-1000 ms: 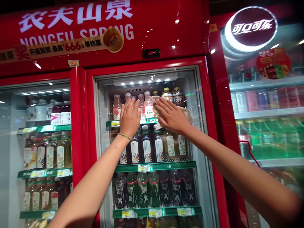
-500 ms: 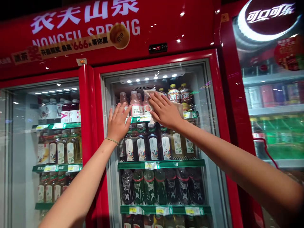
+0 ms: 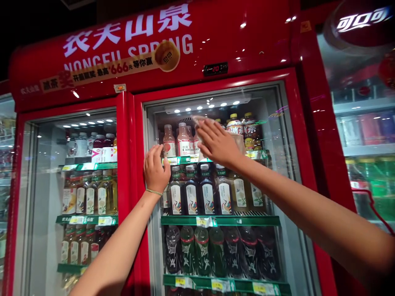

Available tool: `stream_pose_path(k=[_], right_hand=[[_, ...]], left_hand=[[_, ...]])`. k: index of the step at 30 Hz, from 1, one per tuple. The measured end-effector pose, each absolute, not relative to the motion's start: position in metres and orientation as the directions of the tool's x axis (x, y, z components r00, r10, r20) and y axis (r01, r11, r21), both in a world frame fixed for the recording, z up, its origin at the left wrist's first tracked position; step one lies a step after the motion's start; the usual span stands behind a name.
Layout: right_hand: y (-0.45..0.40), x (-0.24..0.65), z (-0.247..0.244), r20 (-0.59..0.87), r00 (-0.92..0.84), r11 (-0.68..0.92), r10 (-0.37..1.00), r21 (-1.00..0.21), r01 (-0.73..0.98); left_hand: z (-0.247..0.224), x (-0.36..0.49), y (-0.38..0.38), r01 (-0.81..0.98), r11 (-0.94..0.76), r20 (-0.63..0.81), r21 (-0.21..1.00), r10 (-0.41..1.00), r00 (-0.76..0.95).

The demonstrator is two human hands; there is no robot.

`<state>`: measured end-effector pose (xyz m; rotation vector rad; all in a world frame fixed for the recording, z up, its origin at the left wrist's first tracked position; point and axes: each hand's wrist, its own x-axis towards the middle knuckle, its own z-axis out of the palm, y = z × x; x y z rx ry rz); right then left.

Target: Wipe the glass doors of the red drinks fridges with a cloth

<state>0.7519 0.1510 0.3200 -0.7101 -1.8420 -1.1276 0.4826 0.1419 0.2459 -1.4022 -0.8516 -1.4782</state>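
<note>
A pale cloth (image 3: 240, 140) lies against the glass door (image 3: 268, 96) of a red drinks fridge. My right hand (image 3: 218, 141) presses it flat to the glass near the top shelf, and the cloth shows past the fingertips and beyond the wrist side. Lower and to the left, my left hand (image 3: 156, 166) rests on the same door near its left edge, thumb apart and fingers slightly bent, with nothing in it. Behind the glass, pink-labelled bottles (image 3: 183, 142) stand between my hands, and dark bottles (image 3: 206, 191) fill the shelf below.
A second glass door (image 3: 46, 185) of this fridge is at the left, with bottles on its shelves. Above runs a red lit sign panel (image 3: 234, 41) with a small digital display (image 3: 216, 68). Another fridge (image 3: 361, 98) with cans and green bottles stands at the right.
The view has shifted, so the fridge sits farther right and more of its left side shows. My left hand's fingers are more bent and closer to the door's left edge. The cloth remains under my right hand.
</note>
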Motion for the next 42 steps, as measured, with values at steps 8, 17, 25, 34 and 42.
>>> stream_pose_path(k=[8, 17, 25, 34, 42], right_hand=[[0.148, 0.794, 0.329, 0.88, -0.473, 0.406, 0.041, 0.418, 0.813], [0.146, 0.597, 0.324, 0.837, -0.548, 0.416, 0.01, 0.495, 0.763], [0.143, 0.603, 0.317, 0.79, -0.612, 0.434, 0.048, 0.535, 0.725], [0.139, 0.54, 0.305, 0.905, -0.419, 0.392, 0.071, 0.361, 0.846], [0.134, 0.592, 0.291, 0.764, -0.635, 0.416, 0.115, 0.544, 0.729]], left_hand=[[0.249, 0.476, 0.138, 0.947, -0.314, 0.994, -0.061, -0.109, 0.028], [0.276, 0.393, 0.089, 0.944, -0.255, 0.978, -0.209, -0.025, 0.209], [0.253, 0.356, 0.112, 0.932, -0.307, 0.981, -0.192, -0.025, 0.193], [0.252, 0.352, 0.114, 0.921, -0.344, 0.982, -0.184, -0.025, 0.187], [0.252, 0.348, 0.116, 0.905, -0.393, 0.982, -0.165, 0.019, 0.187]])
